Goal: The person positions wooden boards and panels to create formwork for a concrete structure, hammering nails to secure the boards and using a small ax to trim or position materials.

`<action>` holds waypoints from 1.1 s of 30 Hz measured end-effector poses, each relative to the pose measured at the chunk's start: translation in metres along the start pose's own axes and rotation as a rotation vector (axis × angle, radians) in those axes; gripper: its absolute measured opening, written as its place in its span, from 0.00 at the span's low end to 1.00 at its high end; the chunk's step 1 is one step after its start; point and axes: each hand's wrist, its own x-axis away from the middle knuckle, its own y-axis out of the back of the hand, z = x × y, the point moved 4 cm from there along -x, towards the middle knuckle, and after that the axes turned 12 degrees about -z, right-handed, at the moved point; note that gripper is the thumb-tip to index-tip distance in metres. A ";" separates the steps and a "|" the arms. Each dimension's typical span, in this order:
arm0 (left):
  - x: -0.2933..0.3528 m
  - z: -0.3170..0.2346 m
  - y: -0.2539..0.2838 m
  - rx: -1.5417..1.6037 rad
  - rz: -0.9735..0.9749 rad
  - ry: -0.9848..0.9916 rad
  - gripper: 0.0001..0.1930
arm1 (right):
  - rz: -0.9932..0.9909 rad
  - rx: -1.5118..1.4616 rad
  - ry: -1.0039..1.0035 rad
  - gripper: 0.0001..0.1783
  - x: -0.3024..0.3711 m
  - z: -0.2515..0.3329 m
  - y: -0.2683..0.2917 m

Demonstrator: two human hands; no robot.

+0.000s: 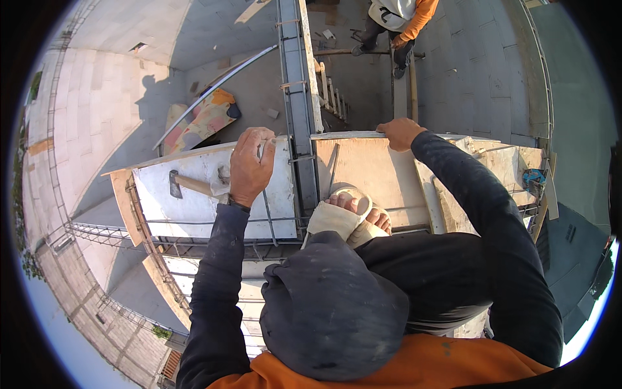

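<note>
My left hand [253,167] is raised over the white board [155,207], its fingers curled around what looks like a thin metal rod [269,220] pointing down toward me. Beside that hand, a hammer [193,184] with a wooden handle lies on the board, its head to the left. A crumpled piece of clear plastic [222,180] is by its handle end. My right hand [402,134] is closed over the far edge of the plywood board [382,170]; its fingertips beyond the edge are hidden. Another thin rod [334,167] lies on that plywood.
My sandalled foot [350,206] rests on the plywood. A grey metal beam [295,78] runs away from me between the boards. Rebar [139,214] edges the left side. Far below, a co-worker [395,19] stands near a wooden ladder [332,94]. Patterned cloth [206,120] lies lower left.
</note>
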 end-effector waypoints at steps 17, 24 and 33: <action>-0.081 -0.009 -0.196 -0.015 0.754 -0.139 0.06 | -0.079 -0.025 0.025 0.20 -0.009 -0.002 -0.005; -0.081 -0.013 -0.218 -0.199 1.138 -0.299 0.10 | -0.085 -0.010 0.041 0.19 -0.004 -0.001 -0.001; -0.076 -0.007 -0.242 -0.060 1.127 0.062 0.14 | -0.085 -0.015 0.044 0.16 -0.001 -0.001 -0.001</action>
